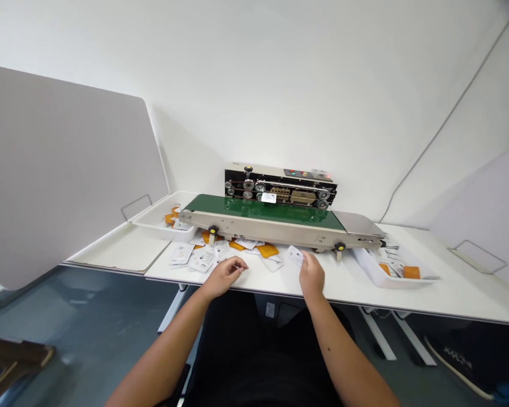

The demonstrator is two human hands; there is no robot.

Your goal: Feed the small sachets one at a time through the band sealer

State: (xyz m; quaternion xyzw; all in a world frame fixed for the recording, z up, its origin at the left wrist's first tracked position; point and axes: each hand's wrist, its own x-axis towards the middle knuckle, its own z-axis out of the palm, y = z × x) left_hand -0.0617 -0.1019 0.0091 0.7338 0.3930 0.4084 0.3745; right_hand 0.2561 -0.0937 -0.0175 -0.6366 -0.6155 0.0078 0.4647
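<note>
My right hand [313, 277] pinches a small white printed sachet [296, 255] just above the table, in front of the conveyor. My left hand [226, 276] hovers by the table's front edge with loosely bent fingers and nothing visible in them. Close beyond it lies a loose pile of white sachets [202, 260], some showing an orange side, such as the orange sachet [267, 250]. Behind the pile stands a band sealing machine [280, 234] with a green belt [254, 209]. Another white sachet [268, 198] is upright at its rollers, above the belt.
A white tray [152, 230] with sachets stands at the belt's left end. Another white tray [379, 277] with sachets sits under the metal chute [358, 222] on the right. Grey panels [68, 169] flank the table, and a wooden stool [12, 362] is at lower left.
</note>
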